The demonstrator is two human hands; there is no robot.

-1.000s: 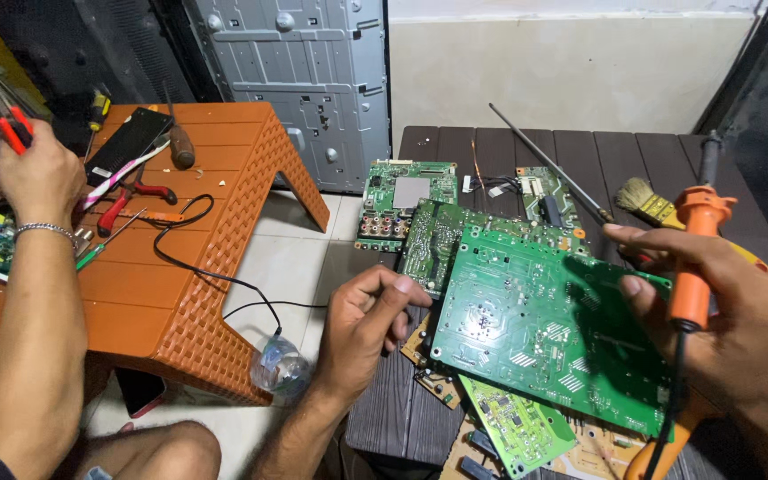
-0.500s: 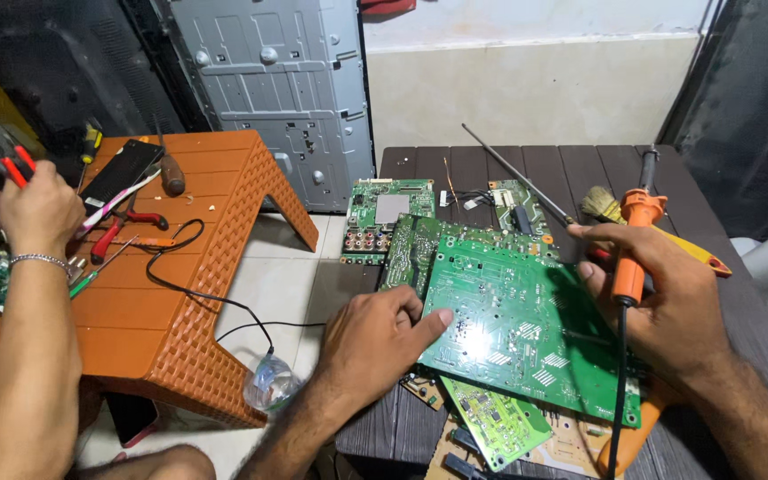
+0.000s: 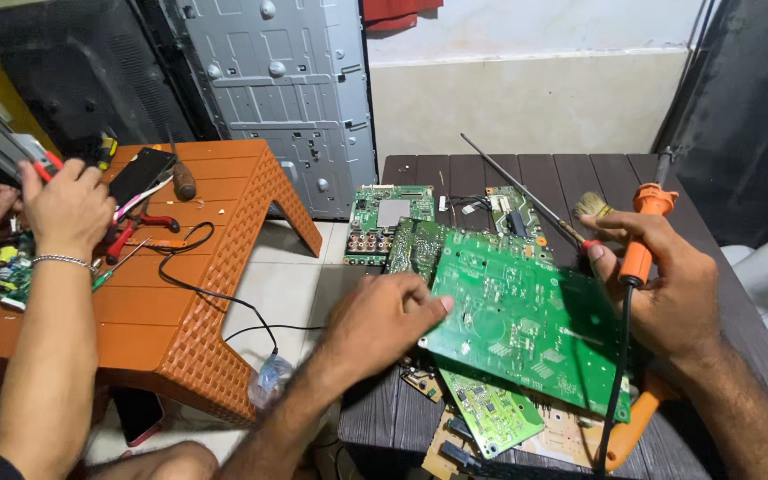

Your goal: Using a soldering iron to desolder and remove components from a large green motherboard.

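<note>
Since the earlier frames the large green circuit board [image 3: 526, 320] sits lower and flatter on the dark slatted table [image 3: 740, 293], and the left hand [image 3: 384, 324] has slid up to the board's left edge. All places below are given relative to this board.

Nearest, at the board's lower edge, a smaller green board [image 3: 491, 413] and a tan board [image 3: 562, 436] project from beneath it. The left hand rests at the left edge, fingers loosely curled, fingertips touching the rim; whether the thumb hooks under the board cannot be told from this view. The right hand [image 3: 668, 284] lies at the right edge, closed around an orange-handled soldering iron [image 3: 637, 244] whose black cord [image 3: 617, 382] runs down across the board's right margin. The same hand appears to pinch a long thin metal rod [image 3: 517, 187], which slants up and left beyond the board's far corner.

The board's long axis runs from upper left to lower right, between the two hands; the left hand is the nearer to its free edge.

Beyond the far edge lie further green boards [image 3: 393, 218] and a small brush [image 3: 593, 206]. Well to the left stands an orange plastic stool [image 3: 180, 302], where another person's hands [image 3: 64, 209] work with red-handled tools [image 3: 140, 231].
</note>
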